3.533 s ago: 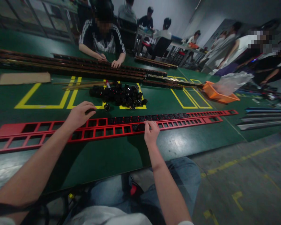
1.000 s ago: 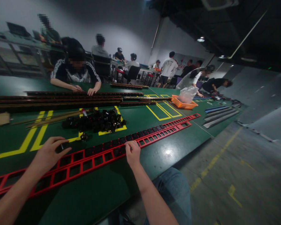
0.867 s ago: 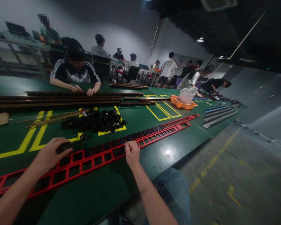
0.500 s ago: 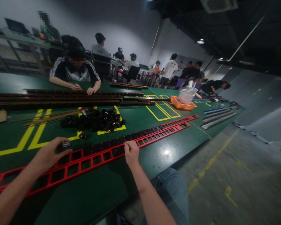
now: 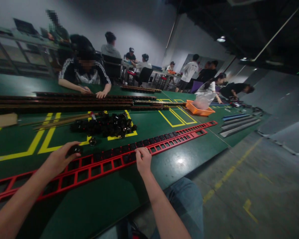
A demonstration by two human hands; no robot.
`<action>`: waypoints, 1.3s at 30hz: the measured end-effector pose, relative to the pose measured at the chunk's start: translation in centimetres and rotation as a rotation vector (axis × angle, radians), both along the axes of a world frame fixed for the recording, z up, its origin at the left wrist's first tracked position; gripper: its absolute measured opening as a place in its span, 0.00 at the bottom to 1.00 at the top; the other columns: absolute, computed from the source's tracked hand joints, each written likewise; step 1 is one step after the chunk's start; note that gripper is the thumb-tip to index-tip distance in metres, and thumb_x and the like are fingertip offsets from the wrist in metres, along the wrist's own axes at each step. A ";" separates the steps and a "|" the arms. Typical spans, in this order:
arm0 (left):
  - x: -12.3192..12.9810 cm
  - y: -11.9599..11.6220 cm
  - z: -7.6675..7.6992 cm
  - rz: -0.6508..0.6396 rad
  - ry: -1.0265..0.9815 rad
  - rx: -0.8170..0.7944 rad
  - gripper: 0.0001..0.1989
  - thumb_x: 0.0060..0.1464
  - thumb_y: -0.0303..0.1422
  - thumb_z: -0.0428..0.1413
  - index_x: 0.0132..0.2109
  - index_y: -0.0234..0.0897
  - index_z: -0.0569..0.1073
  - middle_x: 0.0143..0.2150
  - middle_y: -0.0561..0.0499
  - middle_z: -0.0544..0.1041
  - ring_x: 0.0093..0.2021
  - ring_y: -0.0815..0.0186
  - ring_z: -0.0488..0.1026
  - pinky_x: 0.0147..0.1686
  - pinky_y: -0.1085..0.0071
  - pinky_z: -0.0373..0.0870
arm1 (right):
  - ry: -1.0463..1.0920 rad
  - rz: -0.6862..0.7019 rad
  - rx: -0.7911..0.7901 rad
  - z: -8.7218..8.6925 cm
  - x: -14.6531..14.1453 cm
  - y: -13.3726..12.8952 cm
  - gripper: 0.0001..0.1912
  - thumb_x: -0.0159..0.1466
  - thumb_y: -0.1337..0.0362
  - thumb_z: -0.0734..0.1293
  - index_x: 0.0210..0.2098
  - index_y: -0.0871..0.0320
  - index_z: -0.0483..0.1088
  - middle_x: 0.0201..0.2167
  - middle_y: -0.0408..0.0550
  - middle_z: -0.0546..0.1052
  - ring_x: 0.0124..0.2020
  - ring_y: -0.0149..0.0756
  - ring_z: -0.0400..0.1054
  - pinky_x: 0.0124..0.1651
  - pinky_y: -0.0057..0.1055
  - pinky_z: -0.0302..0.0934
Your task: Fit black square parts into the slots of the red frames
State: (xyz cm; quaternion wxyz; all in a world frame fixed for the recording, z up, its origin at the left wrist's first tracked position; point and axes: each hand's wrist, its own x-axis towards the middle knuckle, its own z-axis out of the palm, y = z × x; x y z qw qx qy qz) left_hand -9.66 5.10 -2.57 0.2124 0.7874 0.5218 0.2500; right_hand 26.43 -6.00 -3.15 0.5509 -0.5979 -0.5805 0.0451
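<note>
My left hand [image 5: 61,158] is closed on a small black block-shaped part [image 5: 74,149], held just above the far side of a long red slotted frame [image 5: 76,183]. My right hand [image 5: 144,160] has its fingers pinched together at the frame's near row. What lies between those fingertips is hidden. Black square parts [image 5: 118,150] fill a run of slots in the far row, and a few sit in the near row left of my right hand. Open slots show at the left. Behind the frame lies a heap of similar black parts [image 5: 104,125], with one loose part [image 5: 92,141] in front.
Long dark strips [image 5: 89,103] lie across the green table [image 5: 89,212]. An orange tray [image 5: 199,110] holds a clear plastic bag. Grey metal strips [image 5: 239,125] rest at the right. A person [image 5: 84,73] works opposite; others are farther back. Cardboard [image 5: 3,119] lies left.
The view has shifted slightly, so the scene sits farther right. The part in my left hand has turned and looks darker. My right hand stays at the same place on the frame.
</note>
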 end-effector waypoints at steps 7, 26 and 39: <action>0.0 -0.4 0.2 -0.057 -0.044 0.054 0.25 0.63 0.47 0.41 0.58 0.37 0.67 0.53 0.40 0.73 0.52 0.53 0.74 0.53 0.57 0.72 | -0.011 0.006 0.002 0.0 0.1 0.0 0.14 0.68 0.67 0.60 0.30 0.55 0.74 0.30 0.47 0.78 0.35 0.37 0.71 0.42 0.34 0.65; 0.5 -1.2 0.4 -0.127 0.055 0.122 0.19 0.52 0.49 0.53 0.43 0.40 0.68 0.45 0.43 0.72 0.45 0.53 0.74 0.48 0.57 0.72 | -0.022 0.001 0.002 -0.1 0.2 0.0 0.14 0.68 0.68 0.60 0.30 0.55 0.74 0.30 0.47 0.79 0.35 0.37 0.71 0.42 0.34 0.64; 0.4 -2.1 1.2 -0.186 0.147 -0.154 0.24 0.50 0.50 0.55 0.48 0.39 0.72 0.46 0.43 0.78 0.46 0.51 0.77 0.48 0.55 0.73 | -0.043 0.006 0.001 -0.2 0.3 0.1 0.13 0.68 0.68 0.60 0.31 0.55 0.74 0.31 0.47 0.79 0.36 0.38 0.72 0.43 0.35 0.65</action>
